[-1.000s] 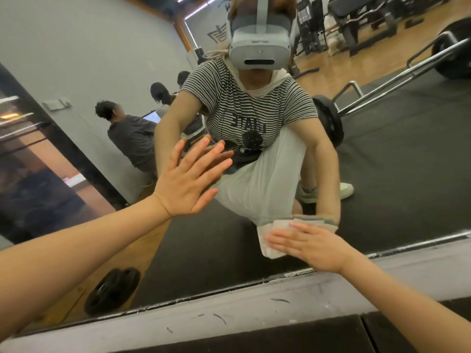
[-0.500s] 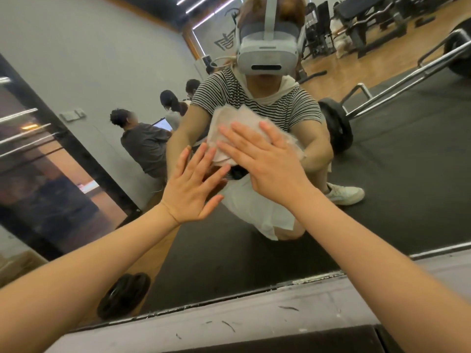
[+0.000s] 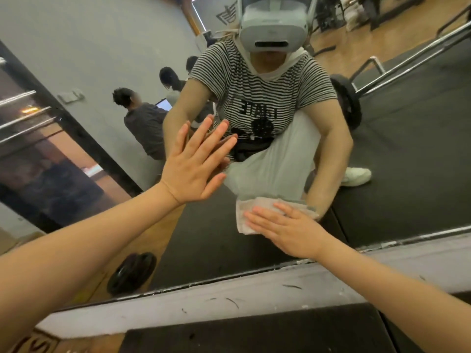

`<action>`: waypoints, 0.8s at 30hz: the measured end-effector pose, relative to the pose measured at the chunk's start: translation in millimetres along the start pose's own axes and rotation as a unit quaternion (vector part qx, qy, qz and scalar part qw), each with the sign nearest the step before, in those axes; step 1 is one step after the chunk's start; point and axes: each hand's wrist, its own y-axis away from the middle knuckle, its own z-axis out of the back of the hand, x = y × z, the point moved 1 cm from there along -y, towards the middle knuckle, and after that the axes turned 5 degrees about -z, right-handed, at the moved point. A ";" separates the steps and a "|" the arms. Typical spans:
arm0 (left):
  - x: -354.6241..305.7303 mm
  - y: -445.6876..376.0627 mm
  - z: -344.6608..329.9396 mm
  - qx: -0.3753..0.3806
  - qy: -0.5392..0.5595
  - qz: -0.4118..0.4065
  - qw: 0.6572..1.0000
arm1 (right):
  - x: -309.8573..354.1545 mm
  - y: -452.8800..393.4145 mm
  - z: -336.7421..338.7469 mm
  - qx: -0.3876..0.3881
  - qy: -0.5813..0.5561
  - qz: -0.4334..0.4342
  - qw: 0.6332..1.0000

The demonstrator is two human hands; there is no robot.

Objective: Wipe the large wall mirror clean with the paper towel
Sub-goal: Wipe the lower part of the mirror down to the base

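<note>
Low on the mirror (image 3: 407, 154), right hand (image 3: 288, 230) presses paper towel (image 3: 244, 212) flat-fingered; left hand (image 3: 193, 164) splayed against glass.

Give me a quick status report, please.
Left hand flat on large wall mirror. Right hand presses white paper towel low on glass. Nothing in the way.

Left hand (image 3: 195, 164) flat on the wall mirror (image 3: 407, 154), fingers spread and straight. Right hand (image 3: 288, 229) presses the paper towel (image 3: 251, 211) flat against the glass low down, just above the mirror's bottom edge. Grey ledge (image 3: 229, 299) below, scuffed.
</note>
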 end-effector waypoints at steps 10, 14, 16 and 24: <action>-1.4 -0.8 0.7 0.002 -0.018 0.003 1.000 | 36.7 73.5 -33.9 0.127 -0.043 0.044 0.990; -2.1 0.3 -0.5 0.006 -0.022 0.010 1.000 | 44.5 90.0 -38.2 0.184 -0.081 0.038 0.979; -2.5 0.4 -1.4 0.005 -0.026 0.015 1.000 | 44.4 90.3 -38.2 0.177 -0.091 0.041 0.979; -2.5 -0.6 -3.1 -0.005 -0.032 0.019 0.999 | 37.7 83.8 -36.5 0.157 -0.086 0.068 0.981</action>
